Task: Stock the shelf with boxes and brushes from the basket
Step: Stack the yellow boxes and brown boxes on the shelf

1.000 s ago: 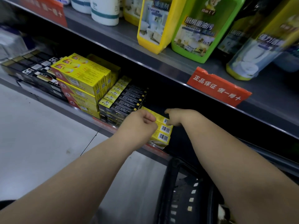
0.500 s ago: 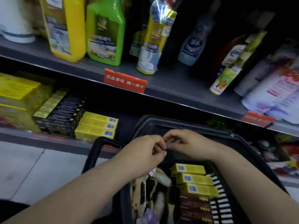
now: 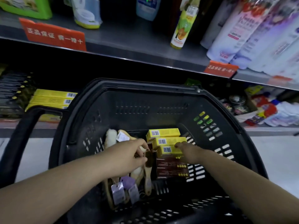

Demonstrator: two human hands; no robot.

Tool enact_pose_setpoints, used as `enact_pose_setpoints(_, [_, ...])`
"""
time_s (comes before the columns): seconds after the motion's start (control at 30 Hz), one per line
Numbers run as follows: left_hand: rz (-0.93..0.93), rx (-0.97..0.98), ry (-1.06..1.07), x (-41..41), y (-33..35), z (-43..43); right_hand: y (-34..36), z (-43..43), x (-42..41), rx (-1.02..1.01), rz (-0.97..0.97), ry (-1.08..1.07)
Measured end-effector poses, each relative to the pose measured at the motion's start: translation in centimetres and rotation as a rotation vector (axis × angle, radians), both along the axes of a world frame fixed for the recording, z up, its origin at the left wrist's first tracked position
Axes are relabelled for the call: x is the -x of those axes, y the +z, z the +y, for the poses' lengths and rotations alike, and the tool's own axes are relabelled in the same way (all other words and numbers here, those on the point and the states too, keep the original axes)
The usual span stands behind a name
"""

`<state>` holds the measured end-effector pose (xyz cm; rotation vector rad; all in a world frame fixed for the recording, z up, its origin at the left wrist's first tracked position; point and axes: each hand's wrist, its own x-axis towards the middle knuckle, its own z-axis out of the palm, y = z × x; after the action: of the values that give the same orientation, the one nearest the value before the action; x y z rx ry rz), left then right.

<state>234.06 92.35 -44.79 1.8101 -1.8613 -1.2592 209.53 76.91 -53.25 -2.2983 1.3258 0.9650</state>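
A black basket [image 3: 218, 102] fills the middle of the view. In it lie three yellow boxes [image 3: 168, 141] stacked stepwise on dark brown boxes [image 3: 171, 168], with several wood-handled brushes [image 3: 111, 138] and their purple tags to the left. My right hand [image 3: 187, 151] curls its fingers over the right end of the nearest yellow box [image 3: 171, 151]. My left hand [image 3: 127, 156] has its fingers curled at that box's left end, right by a dark-bristled brush [image 3: 149, 160]; what it holds is unclear. On the lower shelf at the left sit more yellow boxes [image 3: 53, 97].
Black boxes [image 3: 14, 91] line the lower shelf far left. The upper shelf [image 3: 137, 50] carries bottles and two orange price tags [image 3: 55, 35]. Mixed packets [image 3: 262, 107] crowd the lower shelf at right. The basket's handle [image 3: 17, 143] arches at left over pale floor.
The view dropped from the shelf to the basket. Both hands left the shelved yellow boxes, passed over the basket rim and went down onto the boxes and brushes inside.
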Motion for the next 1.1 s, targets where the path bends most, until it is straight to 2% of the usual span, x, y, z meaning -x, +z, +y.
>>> enact_pose_setpoints(0.1, [0.006, -0.016, 0.05, -0.6, -0.4, -0.1, -2.7, 0.5, -1.1, 0.107, 0.07, 0.125])
enact_pose_setpoints(0.23, [0.052, -0.05, 0.098, -0.8, -0.7, -0.4, -4.5, 0.6, -2.2, 0.293, 0.082, 0.173])
enact_pose_setpoints(0.37, [0.063, -0.1, 0.113, -0.8, -0.9, -0.5, -4.1, -0.2, -2.4, 0.281, 0.079, 0.278])
enact_pose_setpoints(0.4, [0.064, -0.108, 0.121, -0.8, -1.0, -0.6, -3.5, -0.2, -2.6, 0.266, 0.039, 0.227])
enact_pose_setpoints(0.47, [0.081, -0.123, 0.152, -0.9, -1.0, -0.8, -1.6, -0.4, -3.4, 0.186, -0.178, -0.05])
enact_pose_setpoints(0.57, [0.109, -0.133, 0.229, -1.0, -1.2, -1.2, 1.9, 0.1, -5.3, -0.182, -0.634, -0.582])
enact_pose_setpoints(0.63, [0.124, -0.143, 0.303, -1.1, -1.2, -1.4, 3.9, 1.1, -6.9, -0.375, -0.795, -0.728])
enact_pose_setpoints(0.77, [0.277, -0.149, 0.484, -1.1, -0.7, -1.6, 7.2, 2.6, -9.9, -0.466, -0.944, -0.75])
enact_pose_setpoints(0.87, [0.406, -0.239, 0.502, -1.1, 0.0, -1.3, 8.3, 3.4, -10.9, -0.44, -0.966, -0.715])
enact_pose_setpoints(0.93, [0.422, -0.308, 0.484, -1.3, 0.0, -1.4, 8.5, 3.8, -11.1, -0.473, -1.028, -0.703])
enact_pose_setpoints(1.03, [0.38, -0.314, 0.541, -1.4, 0.4, -1.3, 8.6, 3.5, -10.9, -0.654, -1.131, -0.698])
enact_pose_setpoints(1.1, [0.488, -0.355, 0.622, -1.8, 0.7, -1.0, 7.6, 2.2, -10.4, -0.545, -1.111, -0.632])
